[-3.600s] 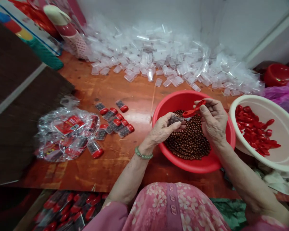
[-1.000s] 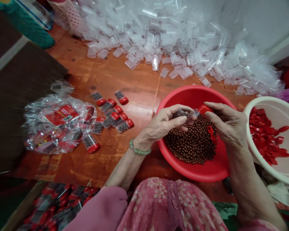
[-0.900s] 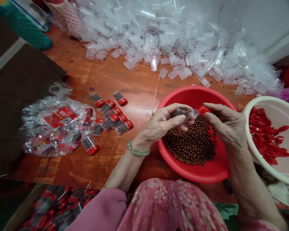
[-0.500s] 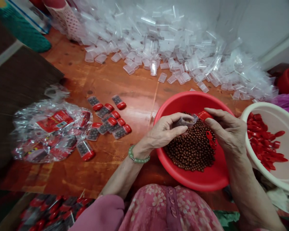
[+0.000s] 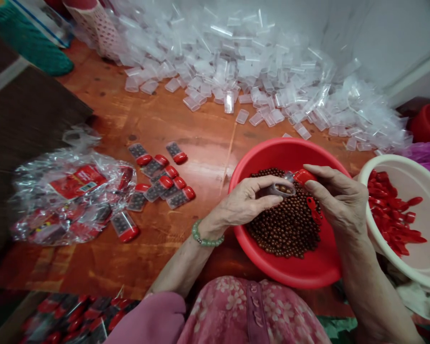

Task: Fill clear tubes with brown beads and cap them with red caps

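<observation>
My left hand is closed round a small clear plastic case held over the red basin of dark brown beads. My right hand pinches a red cap right at the open end of that case. A second red cap shows under my right palm, tucked against the fingers. A green bead bracelet is on my left wrist.
A white basin of red caps stands at the right. Capped, filled cases lie left of the red basin, beside a crumpled plastic bag of more. Empty clear cases are heaped at the back. A box of finished cases sits bottom left.
3.6 s ago my right hand held the red cap up above the case. Since then it has brought the cap down to the case's open end, and both hands have sunk slightly toward the beads.
</observation>
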### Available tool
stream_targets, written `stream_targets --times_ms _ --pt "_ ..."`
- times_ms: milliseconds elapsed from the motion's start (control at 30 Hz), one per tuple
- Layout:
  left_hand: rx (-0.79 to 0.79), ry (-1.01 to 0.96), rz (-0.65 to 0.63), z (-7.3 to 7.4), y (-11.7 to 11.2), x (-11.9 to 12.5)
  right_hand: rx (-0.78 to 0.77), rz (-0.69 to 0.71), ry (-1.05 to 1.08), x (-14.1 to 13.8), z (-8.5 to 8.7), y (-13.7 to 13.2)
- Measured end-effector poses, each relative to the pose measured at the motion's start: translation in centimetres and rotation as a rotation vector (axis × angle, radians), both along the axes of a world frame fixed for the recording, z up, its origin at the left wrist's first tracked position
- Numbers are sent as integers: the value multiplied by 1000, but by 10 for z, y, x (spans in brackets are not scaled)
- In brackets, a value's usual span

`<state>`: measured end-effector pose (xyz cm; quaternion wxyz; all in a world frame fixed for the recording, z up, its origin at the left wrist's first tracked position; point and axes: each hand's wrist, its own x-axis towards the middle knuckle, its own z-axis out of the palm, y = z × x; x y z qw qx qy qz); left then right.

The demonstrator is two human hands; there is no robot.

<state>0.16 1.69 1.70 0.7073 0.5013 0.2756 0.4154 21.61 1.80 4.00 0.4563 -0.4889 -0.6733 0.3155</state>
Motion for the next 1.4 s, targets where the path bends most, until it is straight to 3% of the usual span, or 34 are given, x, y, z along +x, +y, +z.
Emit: stream_targets --times_ms 167,400,567,800,933,1067,1167,1267,1400 --pt "-35 -76 11 -2 -3 3 28 -34 11 -6 8 -8" --pt "-151 -146 2 -5 -6 5 33 38 -72 -29 19 -7" --pt "-212 -158 -3 -4 -5 5 -1 75 -32 -43 15 0" --pt "-308 -221 13 -4 -4 6 -27 20 -65 -35 8 5" --pt "-358 -268 36 -6 -4 6 101 151 -221 -27 9 7" --pt "-369 -308 37 -6 -5 6 291 306 -540 -26 0 6" --pt "-333 -339 32 -6 -5 7 358 229 -682 -31 -10 3" --pt "-296 -345 13 -8 -4 8 467 120 -675 -37 -16 2" --pt "-326 -352 -9 -11 -1 7 558 96 -651 -38 -18 4"
